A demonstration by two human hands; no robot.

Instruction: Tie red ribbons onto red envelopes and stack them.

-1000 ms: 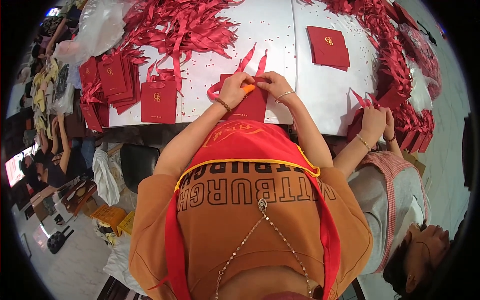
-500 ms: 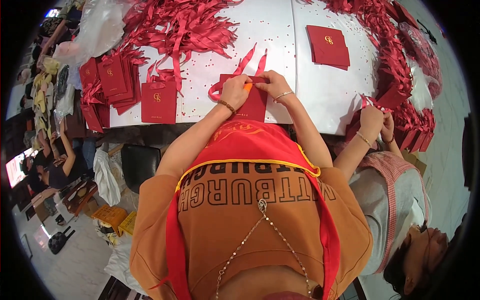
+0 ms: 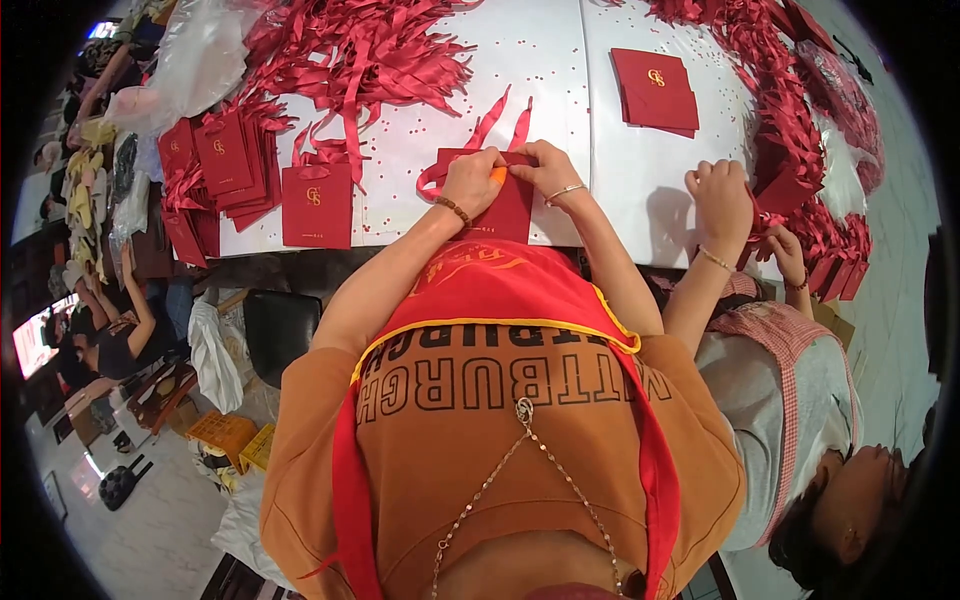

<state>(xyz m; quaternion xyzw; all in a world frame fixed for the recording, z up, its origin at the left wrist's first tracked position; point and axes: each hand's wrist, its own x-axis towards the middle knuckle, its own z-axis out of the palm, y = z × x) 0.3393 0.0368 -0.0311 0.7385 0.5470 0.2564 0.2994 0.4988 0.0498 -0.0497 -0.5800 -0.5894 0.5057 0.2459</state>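
Item in hand: one red paper bag [image 3: 497, 205], flat on the white desk [image 3: 610, 190] at its near edge, directly under both of our hands. Our left hand [image 3: 470, 182] pinches the bag's top edge, with a small orange tool [image 3: 497, 175] showing at its fingertips; our right hand [image 3: 540, 168] pinches the same edge just beside it, the two grips almost touching. A red ribbon [image 3: 492, 125] runs from the pinched edge, two tails pointing away from the grips and a loop curling out past the left grip. We judge the step to be fitting the ribbon handle through the bag's top edge; whether the ribbon is fully threaded, we cannot tell. Next move, as we judge it: steady hold on the edge while the ribbon is drawn even. Further left of the grips: a finished bag [image 3: 317, 203] and a stack of bags [image 3: 215, 160]. Beyond the grips: a heap of loose ribbons [image 3: 350, 50]. Right of the grips: flat bags [image 3: 655, 90] and a co-worker's hand [image 3: 722, 195].
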